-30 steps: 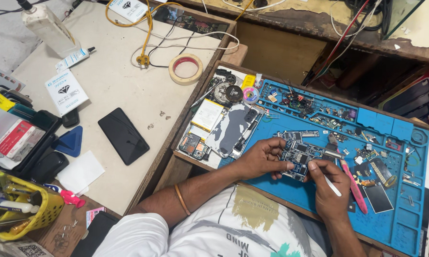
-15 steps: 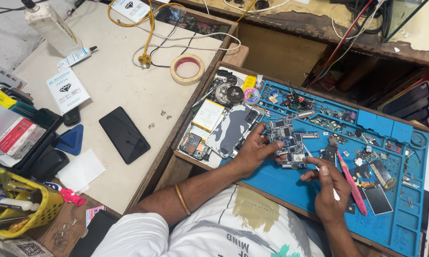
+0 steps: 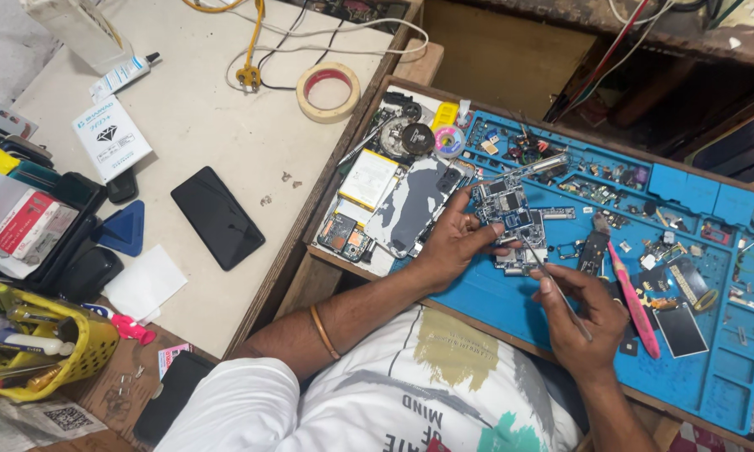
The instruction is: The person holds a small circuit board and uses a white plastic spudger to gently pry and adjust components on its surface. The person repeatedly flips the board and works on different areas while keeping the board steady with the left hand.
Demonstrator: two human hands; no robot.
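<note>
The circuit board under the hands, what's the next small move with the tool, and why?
Probably a slight lowering of the tool tip onto the board. The left hand pins the board to the blue mat, and the right hand holds the thin tool like a pen, its tip right at the board's lower edge. Whether it touches yet is unclear.

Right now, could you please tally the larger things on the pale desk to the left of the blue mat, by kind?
Black phones lying face down: 1
Tape rolls: 1
Blue triangular picks: 1
Yellow baskets: 1
White squeeze tubes: 1
Yellow plugs: 1
Total: 6
</note>
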